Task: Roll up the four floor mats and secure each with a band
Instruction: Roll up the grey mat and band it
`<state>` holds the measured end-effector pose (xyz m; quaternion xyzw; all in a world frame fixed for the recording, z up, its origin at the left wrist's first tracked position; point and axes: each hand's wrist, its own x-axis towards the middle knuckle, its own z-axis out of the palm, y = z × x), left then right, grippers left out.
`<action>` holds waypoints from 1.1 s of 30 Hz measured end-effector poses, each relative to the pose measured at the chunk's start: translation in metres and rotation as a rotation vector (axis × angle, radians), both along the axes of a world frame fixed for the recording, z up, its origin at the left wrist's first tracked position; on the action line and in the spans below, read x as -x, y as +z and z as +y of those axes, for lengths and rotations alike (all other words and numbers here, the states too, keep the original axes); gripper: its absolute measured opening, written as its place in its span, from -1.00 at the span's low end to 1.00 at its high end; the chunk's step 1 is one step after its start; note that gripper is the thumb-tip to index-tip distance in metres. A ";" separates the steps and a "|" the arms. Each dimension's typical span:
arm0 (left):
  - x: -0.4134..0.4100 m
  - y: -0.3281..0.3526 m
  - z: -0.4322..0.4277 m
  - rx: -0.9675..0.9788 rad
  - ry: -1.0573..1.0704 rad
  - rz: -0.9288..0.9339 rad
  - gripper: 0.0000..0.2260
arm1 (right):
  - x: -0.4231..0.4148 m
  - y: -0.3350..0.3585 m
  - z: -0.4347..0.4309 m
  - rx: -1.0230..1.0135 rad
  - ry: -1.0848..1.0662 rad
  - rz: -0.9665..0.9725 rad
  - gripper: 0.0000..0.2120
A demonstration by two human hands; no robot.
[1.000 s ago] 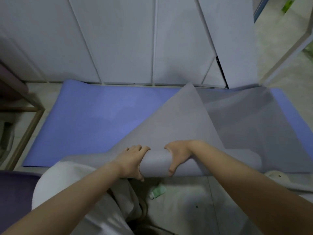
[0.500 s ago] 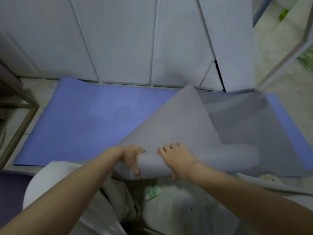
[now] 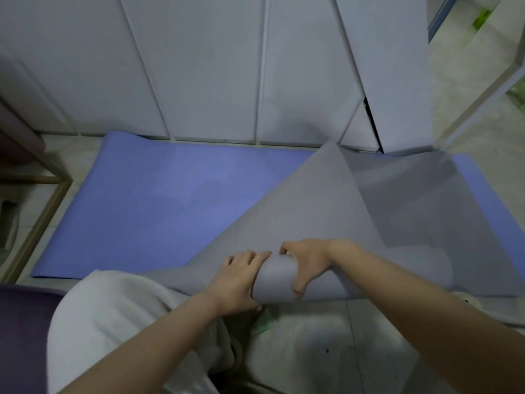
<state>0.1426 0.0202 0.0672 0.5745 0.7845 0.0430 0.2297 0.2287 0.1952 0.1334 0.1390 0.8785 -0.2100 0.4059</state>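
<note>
Down on the floor, close in front of the person, the grey mat [image 3: 326, 200] lay partly rolled, its near edge wound into a thick roll [image 3: 277, 282] that ran from the middle of the view out to the right. The left hand [image 3: 235, 282] gripped the left part of the roll, fingers curled over the top and thumb tucked round the near underside. The right hand [image 3: 308, 261] gripped it just beside the left, with only a short bare stretch of roll between them. Its fingers were hooked over the far side and its thumb pressed down the near face. Both hands were wrapped firmly around the roll. From there the unrolled part of the grey mat rose away from the person in a slanted sheet, coming to a raised corner near the foot of the white wall panels [image 3: 213, 66], and further right it lay flatter. Under it a blue mat [image 3: 170, 209] lay spread flat along the wall, bare on the left and covered by the grey mat on the right, with a strip of blue showing at the far right. A small pale green thing [image 3: 264, 322], too blurred to identify, lay on the pale floor [image 3: 312, 351] just below the roll, by the left hand. White clothing [image 3: 113, 322] covered the person's lap at lower left, beside something dark purple [image 3: 20, 336], and a wooden frame [image 3: 42, 217] stood at the left edge
</note>
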 end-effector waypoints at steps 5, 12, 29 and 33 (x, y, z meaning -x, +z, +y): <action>-0.003 0.004 0.011 -0.062 -0.021 0.031 -0.19 | 0.001 0.007 0.013 0.068 -0.072 -0.077 -0.26; 0.023 0.013 0.037 0.108 -0.045 -0.129 -0.35 | -0.015 0.001 -0.010 -0.348 0.205 0.275 -0.22; 0.003 0.010 0.046 0.067 0.076 -0.118 -0.19 | -0.012 0.003 0.003 -0.403 0.136 0.263 -0.25; -0.026 -0.003 0.037 0.023 0.184 0.126 -0.15 | -0.008 0.006 0.017 -0.273 0.020 0.120 -0.16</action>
